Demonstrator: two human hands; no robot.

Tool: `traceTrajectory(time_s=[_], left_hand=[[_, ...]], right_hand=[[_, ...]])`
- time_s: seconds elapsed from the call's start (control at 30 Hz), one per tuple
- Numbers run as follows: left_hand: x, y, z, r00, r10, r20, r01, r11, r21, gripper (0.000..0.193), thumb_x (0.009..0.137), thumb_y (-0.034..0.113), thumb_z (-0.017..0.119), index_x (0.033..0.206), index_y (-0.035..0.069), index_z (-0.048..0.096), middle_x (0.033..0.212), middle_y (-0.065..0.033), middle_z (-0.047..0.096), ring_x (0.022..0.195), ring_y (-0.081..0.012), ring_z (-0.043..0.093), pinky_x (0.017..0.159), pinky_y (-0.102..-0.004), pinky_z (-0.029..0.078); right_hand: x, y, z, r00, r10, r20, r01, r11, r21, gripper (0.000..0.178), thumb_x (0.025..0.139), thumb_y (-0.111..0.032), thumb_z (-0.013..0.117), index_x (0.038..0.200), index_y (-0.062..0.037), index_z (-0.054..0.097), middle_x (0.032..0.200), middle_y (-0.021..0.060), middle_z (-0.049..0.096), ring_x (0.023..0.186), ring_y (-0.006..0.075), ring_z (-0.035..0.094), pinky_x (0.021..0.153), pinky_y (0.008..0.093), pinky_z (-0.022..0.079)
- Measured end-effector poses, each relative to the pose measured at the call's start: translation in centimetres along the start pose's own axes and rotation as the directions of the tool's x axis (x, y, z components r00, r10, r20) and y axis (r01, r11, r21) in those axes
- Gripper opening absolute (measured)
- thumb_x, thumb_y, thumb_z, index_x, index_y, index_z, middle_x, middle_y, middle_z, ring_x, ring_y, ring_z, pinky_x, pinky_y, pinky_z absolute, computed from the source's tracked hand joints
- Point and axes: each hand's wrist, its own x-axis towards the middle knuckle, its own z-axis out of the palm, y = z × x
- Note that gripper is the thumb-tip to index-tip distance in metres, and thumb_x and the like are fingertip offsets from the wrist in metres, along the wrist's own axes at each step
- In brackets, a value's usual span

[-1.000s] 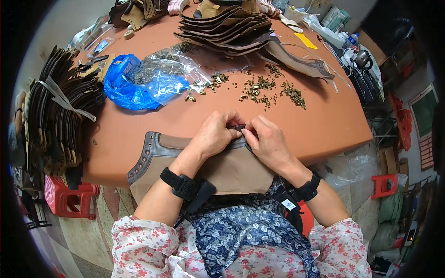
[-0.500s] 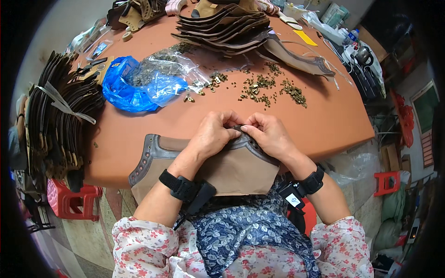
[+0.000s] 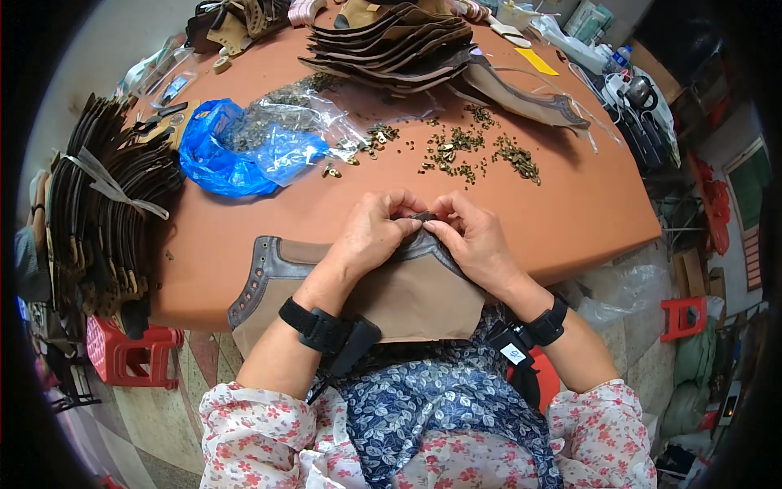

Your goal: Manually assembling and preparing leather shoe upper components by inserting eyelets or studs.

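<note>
Left hand (image 3: 375, 231) and right hand (image 3: 475, 244) pinch a flat, brown, dark-edged fabric panel (image 3: 415, 297) (both grips closed, almost meeting); small brass-coloured metal pieces (image 3: 516, 159) lie far.

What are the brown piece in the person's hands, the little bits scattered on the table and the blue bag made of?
Brown piece: seemingly cloth or suede, given its matte face; its dark edge looks like leather, real or imitation, with a soft sheen.
Little bits: probably metal, from their brassy glints.
Blue bag: most likely thin glossy plastic, judging by crinkles and highlights.
</note>
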Motion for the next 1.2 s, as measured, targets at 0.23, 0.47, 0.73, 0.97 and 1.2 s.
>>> traceTrajectory(time_s=[0.23,0.47,0.73,0.97,1.2], left_hand=[[-0.1,0.2,0.2,0.999,0.006,-0.043,-0.007,1.0,-0.014,0.016,0.085,0.004,0.063,0.099,-0.003,0.068,0.082,-0.0075,0.068,0.075,-0.0116,0.062,0.069,-0.0265,0.051],[-0.1,0.1,0.2,0.999,0.011,-0.05,-0.012,1.0,-0.016,0.017,0.085,0.005,0.063,0.099,-0.004,0.068,0.082,-0.0079,0.069,0.074,-0.0115,0.062,0.068,-0.0267,0.051],[-0.1,-0.3,0.3,0.997,0.049,-0.067,-0.048,0.999,0.02,0.016,0.085,0.005,0.063,0.098,-0.003,0.068,0.083,-0.0083,0.07,0.075,-0.0126,0.063,0.069,-0.0273,0.051],[-0.3,0.1,0.1,0.998,0.03,-0.061,-0.032,0.999,-0.036,0.016,0.087,0.003,0.063,0.1,-0.003,0.068,0.084,-0.0062,0.069,0.077,-0.0113,0.062,0.07,-0.0256,0.05],[-0.3,0.6,0.1,0.999,-0.03,-0.02,0.029,0.998,-0.05,0.015,0.088,0.0,0.063,0.103,-0.003,0.067,0.091,-0.0045,0.068,0.082,-0.0094,0.061,0.074,-0.022,0.05]], right_hand=[[0.0,-0.1,-0.1,0.982,-0.189,0.024,0.19,0.965,-0.18,0.008,0.085,-0.006,0.065,0.087,-0.0013,0.059,0.082,0.0144,0.061,0.075,0.033,0.062,0.065,0.0395,0.049],[-0.2,-0.3,0.0,0.99,-0.139,0.023,0.141,0.968,-0.207,0.009,0.086,-0.008,0.063,0.084,-0.0014,0.057,0.081,0.0149,0.062,0.075,0.034,0.062,0.065,0.0418,0.049],[1.0,0.5,-0.7,0.976,0.163,0.142,-0.157,0.986,-0.051,0.01,0.088,-0.008,0.066,0.086,-0.0003,0.061,0.071,-0.0003,0.06,0.064,0.005,0.053,0.058,0.023,0.044],[1.6,1.2,-1.1,0.927,0.3,0.226,-0.352,0.902,0.248,0.012,0.087,-0.008,0.066,0.096,-0.0009,0.06,0.069,0.0001,0.062,0.064,0.0073,0.056,0.06,0.0242,0.047],[0.3,1.5,0.2,0.999,0.043,0.012,-0.044,0.989,0.141,0.01,0.087,-0.006,0.065,0.094,-0.0002,0.06,0.077,0.0109,0.066,0.072,0.0186,0.066,0.065,0.031,0.051]])
